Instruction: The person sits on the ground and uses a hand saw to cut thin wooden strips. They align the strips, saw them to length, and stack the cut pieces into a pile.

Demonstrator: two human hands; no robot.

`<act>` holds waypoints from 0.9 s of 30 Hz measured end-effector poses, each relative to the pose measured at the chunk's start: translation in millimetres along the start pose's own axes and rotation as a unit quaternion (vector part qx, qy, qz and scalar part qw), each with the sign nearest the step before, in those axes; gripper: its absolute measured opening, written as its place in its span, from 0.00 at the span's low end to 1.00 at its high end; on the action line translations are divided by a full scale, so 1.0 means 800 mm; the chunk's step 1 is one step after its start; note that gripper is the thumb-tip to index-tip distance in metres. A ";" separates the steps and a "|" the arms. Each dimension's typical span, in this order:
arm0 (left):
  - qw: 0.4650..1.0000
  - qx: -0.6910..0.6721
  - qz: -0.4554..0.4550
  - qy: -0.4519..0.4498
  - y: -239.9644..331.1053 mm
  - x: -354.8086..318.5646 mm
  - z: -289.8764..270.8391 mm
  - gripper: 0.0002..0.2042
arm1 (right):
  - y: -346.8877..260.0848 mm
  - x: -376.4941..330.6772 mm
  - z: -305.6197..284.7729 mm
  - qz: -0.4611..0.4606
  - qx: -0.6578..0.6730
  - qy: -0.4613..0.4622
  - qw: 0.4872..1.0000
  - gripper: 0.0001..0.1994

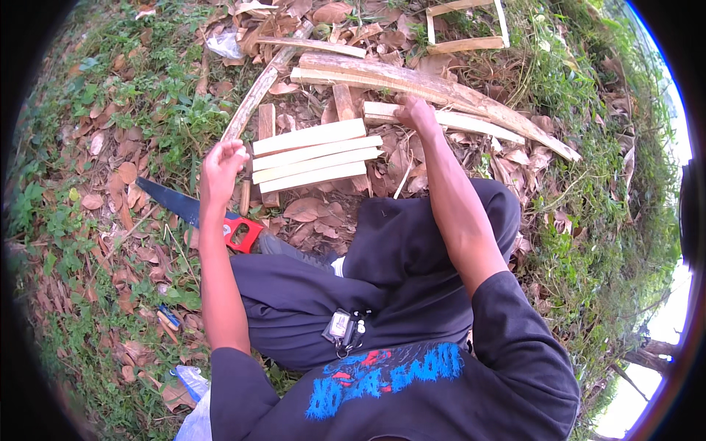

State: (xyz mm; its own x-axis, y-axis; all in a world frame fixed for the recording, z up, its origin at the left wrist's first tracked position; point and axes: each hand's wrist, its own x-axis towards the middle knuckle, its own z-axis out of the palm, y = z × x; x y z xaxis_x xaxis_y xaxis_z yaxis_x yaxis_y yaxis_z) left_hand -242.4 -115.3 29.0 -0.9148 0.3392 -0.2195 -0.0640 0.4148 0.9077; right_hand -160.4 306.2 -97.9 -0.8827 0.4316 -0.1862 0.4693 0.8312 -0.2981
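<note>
Four pale split wood slats lie side by side on the leaf-strewn ground, just beyond the seated person's knees; everything else is placed from them. The left hand sits at the slats' left ends, fingers curled in loosely with nothing clearly held — whether it touches the nearest slat end cannot be told. The right hand is just past the slats' upper right corner, palm down on a longer pale plank, fingers bent over its near end in a resting grasp.

Beyond the slats a long curved slab of bark-edged wood runs to the right, with the plank lying along its near side; a thin pole slants up from the slats' left corner. Short wood offcuts stand crosswise under and behind the slats. Farther off, past the slab, lies a small open wooden frame; nothing can be seen inside it but leaves and grass.

Left of the slats and nearer the person, a hand saw with a dark blade and red handle lies flat, the handle by the left forearm; open leaf litter spreads to the left of it. Right of the slats the ground turns to grass and slopes away. A bunch of keys hangs at the person's waist — well this side of the slats; a plastic bag lies by the left elbow.
</note>
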 end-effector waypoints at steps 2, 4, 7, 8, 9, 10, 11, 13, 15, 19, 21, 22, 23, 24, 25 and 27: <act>0.999 -0.038 0.016 0.002 0.012 -0.044 -0.007 0.11 | 0.007 0.003 0.001 0.000 -0.019 -0.002 1.000 0.17; 0.997 -0.077 -0.010 0.029 -0.003 -0.058 -0.009 0.12 | 0.020 0.014 0.004 -0.001 0.007 -0.006 1.000 0.19; 0.991 -0.068 -0.076 0.083 -0.038 -0.065 -0.021 0.12 | 0.002 -0.004 -0.009 -0.028 0.006 0.007 1.000 0.23; 0.991 -0.064 -0.066 0.093 -0.038 -0.056 -0.020 0.12 | 0.003 -0.007 -0.011 -0.041 0.007 0.020 0.999 0.22; 0.991 -0.061 -0.056 0.103 -0.038 -0.049 -0.020 0.12 | 0.004 -0.010 -0.014 -0.054 0.008 0.033 0.998 0.22; 0.991 -0.084 -0.043 0.097 -0.031 -0.046 -0.014 0.13 | 0.003 -0.015 -0.017 -0.052 -0.006 0.051 0.997 0.21; 0.991 -0.081 -0.043 0.095 -0.031 -0.043 -0.013 0.13 | 0.003 -0.019 -0.020 -0.054 -0.010 0.060 0.997 0.21; 0.993 -0.077 -0.041 0.085 -0.037 -0.035 -0.006 0.13 | 0.001 -0.025 -0.029 -0.053 -0.018 0.080 0.995 0.20; 0.994 -0.040 -0.045 0.089 -0.049 -0.029 -0.003 0.13 | -0.007 -0.032 -0.032 -0.051 -0.015 0.134 0.990 0.18; 0.996 -0.025 -0.038 0.082 -0.051 -0.022 0.001 0.13 | -0.022 -0.055 -0.028 -0.034 -0.047 0.199 0.978 0.14; 0.997 -0.029 -0.023 0.069 -0.044 -0.019 0.009 0.13 | -0.015 -0.061 -0.028 -0.022 -0.029 0.227 0.973 0.15; 0.997 -0.035 -0.018 0.067 -0.045 -0.018 0.007 0.13 | -0.019 -0.063 -0.038 -0.019 -0.012 0.231 0.973 0.15; 0.997 -0.030 -0.019 0.072 -0.047 -0.018 0.005 0.13 | -0.022 -0.065 -0.049 -0.015 0.006 0.235 0.972 0.15; 0.997 -0.025 -0.020 0.077 -0.050 -0.020 0.002 0.14 | -0.024 -0.066 -0.061 -0.022 -0.004 0.261 0.965 0.13; 0.996 -0.022 -0.021 0.084 -0.052 -0.023 0.001 0.14 | -0.026 -0.065 -0.084 0.001 -0.004 0.270 0.963 0.12; 0.996 -0.023 -0.019 0.084 -0.055 -0.026 0.000 0.13 | -0.027 -0.062 -0.139 0.043 0.000 0.286 0.957 0.11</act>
State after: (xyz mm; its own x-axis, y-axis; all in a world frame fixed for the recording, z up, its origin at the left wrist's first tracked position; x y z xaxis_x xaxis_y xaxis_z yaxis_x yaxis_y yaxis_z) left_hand -220.8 -140.5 -6.1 -0.9648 0.1774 -0.1942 -0.1138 0.3839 0.9163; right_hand -129.6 305.6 22.2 -0.7107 0.6192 0.3338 0.5401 0.7844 -0.3049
